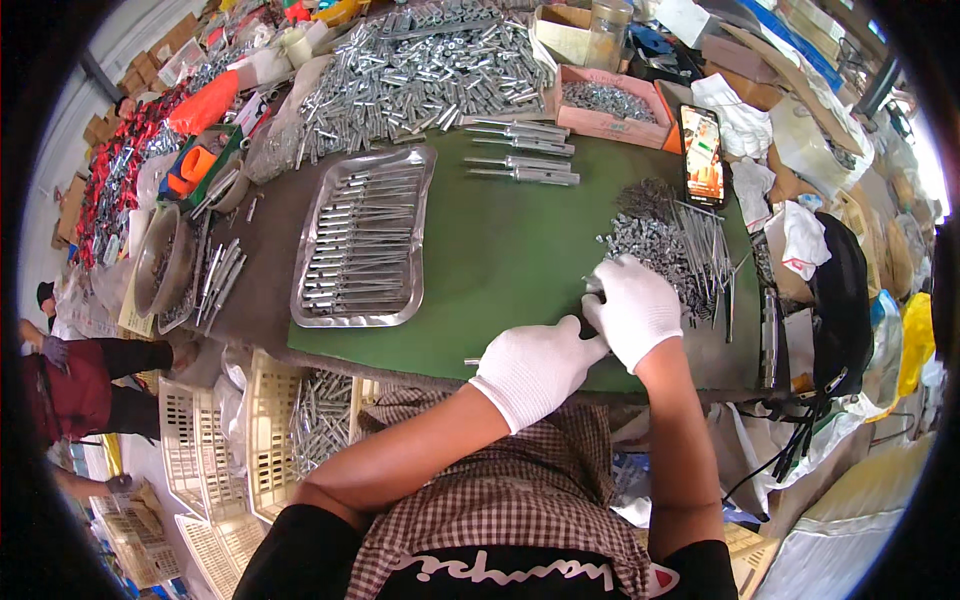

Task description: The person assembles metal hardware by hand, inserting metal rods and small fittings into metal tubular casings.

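Note:
My left hand (537,372), in a white knit glove, is closed at the near edge of the green mat. A short silver end of a metal rod part (472,361) sticks out on its left side; the rest is hidden in the palm. My right hand (636,312), gloved alike, is bent with its fingertips pinched by the left thumb. Whatever lies between those fingers is hidden. Just beyond the right hand is a heap of small metal fittings (645,240), with thin metal rods (708,255) along its right side.
A silver tray (428,190) at left holds a column of assembled metal pieces. Several similar pieces (520,165) lie on the green mat (480,260). Behind are a large metal-parts pile (420,75), a pink box (660,130) and a propped phone (702,155). Another person (85,390) is at far left.

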The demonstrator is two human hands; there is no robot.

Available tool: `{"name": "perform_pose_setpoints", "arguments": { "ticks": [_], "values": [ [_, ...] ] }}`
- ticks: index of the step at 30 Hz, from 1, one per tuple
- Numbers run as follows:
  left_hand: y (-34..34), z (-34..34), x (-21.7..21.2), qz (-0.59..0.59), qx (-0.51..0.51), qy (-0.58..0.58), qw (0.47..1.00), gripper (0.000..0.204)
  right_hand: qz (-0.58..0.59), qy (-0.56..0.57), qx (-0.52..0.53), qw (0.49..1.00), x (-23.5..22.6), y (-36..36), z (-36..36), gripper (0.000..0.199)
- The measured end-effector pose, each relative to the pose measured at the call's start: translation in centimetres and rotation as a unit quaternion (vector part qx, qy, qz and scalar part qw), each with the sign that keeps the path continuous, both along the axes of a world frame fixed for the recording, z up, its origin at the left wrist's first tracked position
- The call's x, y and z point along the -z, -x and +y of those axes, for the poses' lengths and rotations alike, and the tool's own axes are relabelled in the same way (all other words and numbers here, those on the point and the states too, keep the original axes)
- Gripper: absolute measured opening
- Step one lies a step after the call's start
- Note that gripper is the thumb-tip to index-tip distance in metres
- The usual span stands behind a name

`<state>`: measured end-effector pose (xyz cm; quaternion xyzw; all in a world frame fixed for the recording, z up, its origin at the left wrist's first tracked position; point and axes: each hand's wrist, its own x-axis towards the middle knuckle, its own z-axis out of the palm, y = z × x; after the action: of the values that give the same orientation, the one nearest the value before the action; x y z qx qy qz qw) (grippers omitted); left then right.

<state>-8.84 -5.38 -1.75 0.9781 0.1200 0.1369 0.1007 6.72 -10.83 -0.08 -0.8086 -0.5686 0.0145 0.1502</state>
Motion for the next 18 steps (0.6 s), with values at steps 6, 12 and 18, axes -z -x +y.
{"name": "perform_pose_setpoints", "arguments": {
  "ticks": [6, 12, 18],
  "values": [
    [0.2, 0.1, -0.1, -0.028, 0.004, -0.002, 1.0, 0.019, 0.015, -0.024, 0.023, 0.999, -0.8, 0.9, -2.1, 0.011],
    [-0.2, -0.7, -0.7, -0.03, -0.006, 0.019, 0.999, 0.017, 0.226, -0.166, 0.114, 0.953, 1.0, 2.3, -8.5, 0.016],
    [-0.9, -1.3, -0.5, -0.038, 0.0, 0.023, 0.999, 0.018, 0.123, -0.186, 0.116, 0.968, 1.6, 2.6, -8.6, 0.012]
  ]
}}
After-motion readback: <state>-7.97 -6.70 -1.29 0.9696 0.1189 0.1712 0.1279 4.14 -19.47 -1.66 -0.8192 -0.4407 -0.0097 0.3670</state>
